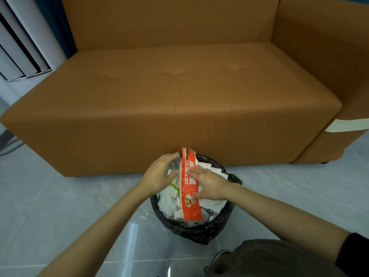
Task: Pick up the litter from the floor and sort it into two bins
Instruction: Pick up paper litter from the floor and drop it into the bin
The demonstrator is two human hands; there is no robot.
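lower centre of frame: drop-off step, i judge. right hand [211, 184] lies flat, fingers straight, on an orange wrapper [190, 208] sticking up out of the black-lined bin [199, 230]. left hand [159, 174] is blurred; grip can't tell. bin is packed w/ white paper [169, 202]. next: press the wrapper down, then withdraw.

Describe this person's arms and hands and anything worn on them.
The left hand and right hand are bare: no gloves, rings or watch visible. The left forearm shows no sleeve; the right arm ends in a black sleeve near the frame edge.
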